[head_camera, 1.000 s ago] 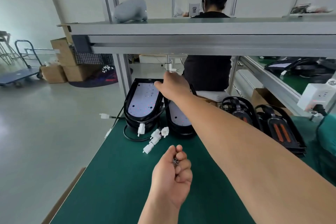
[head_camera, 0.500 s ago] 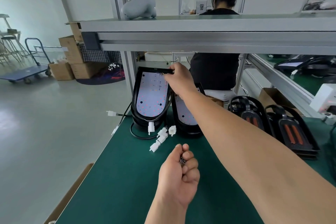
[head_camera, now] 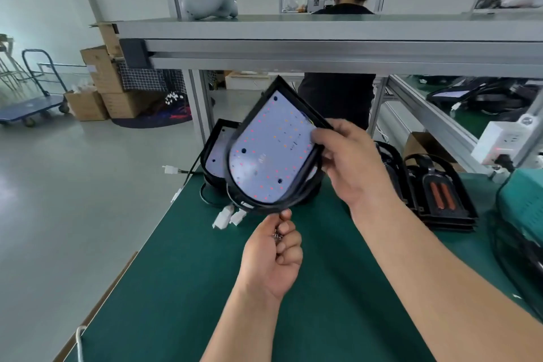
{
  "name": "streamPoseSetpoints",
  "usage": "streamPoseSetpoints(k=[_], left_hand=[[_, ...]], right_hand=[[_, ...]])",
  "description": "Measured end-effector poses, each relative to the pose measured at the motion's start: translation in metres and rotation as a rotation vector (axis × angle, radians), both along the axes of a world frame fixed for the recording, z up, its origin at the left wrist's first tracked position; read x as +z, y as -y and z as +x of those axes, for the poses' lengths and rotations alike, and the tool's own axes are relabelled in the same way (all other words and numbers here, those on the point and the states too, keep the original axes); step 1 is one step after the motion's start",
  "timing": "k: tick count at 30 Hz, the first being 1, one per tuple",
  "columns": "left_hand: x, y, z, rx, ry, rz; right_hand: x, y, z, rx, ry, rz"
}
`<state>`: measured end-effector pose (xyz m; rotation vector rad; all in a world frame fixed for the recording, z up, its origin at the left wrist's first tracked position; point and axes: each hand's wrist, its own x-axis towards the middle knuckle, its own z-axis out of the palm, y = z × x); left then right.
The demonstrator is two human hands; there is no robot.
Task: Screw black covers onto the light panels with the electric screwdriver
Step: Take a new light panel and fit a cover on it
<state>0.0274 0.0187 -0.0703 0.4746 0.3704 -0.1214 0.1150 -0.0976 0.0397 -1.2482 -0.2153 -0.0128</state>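
Observation:
My right hand (head_camera: pixel 349 167) grips a light panel (head_camera: pixel 269 156) by its right edge and holds it tilted in the air above the green table (head_camera: pixel 182 288). The panel has a black rim and a white board dotted with small LEDs. Its white connectors (head_camera: pixel 227 216) hang below it. My left hand (head_camera: pixel 271 256) is curled round several small screws (head_camera: pixel 277 234) just under the panel's rounded lower end. Another light panel (head_camera: pixel 216 153) leans upright behind. Stacked black covers (head_camera: pixel 440 194) with orange strips lie at the right. No screwdriver is in sight.
An aluminium shelf beam (head_camera: pixel 323 50) crosses overhead, with a post (head_camera: pixel 199 103) at the table's left rear. A person in black (head_camera: pixel 338 97) sits beyond. A white power socket (head_camera: pixel 499 141) and a teal device (head_camera: pixel 523 203) sit at the right edge.
My right hand has lifted one light panel off the leaning stack and brought it toward me, tilted in the air. My left hand stays curled round the screws.

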Motion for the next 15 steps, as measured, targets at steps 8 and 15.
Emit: streamPoseSetpoints(k=[8,15], left_hand=[[0.008,0.009,-0.009,-0.122,0.085,0.213],[0.0,-0.015,0.006,0.027,-0.051,0.238]], right_hand=[[-0.064,0.099,-0.094,-0.152,-0.277,-0.021],[-0.103,0.136,-0.144,-0.206,-0.417,0.006]])
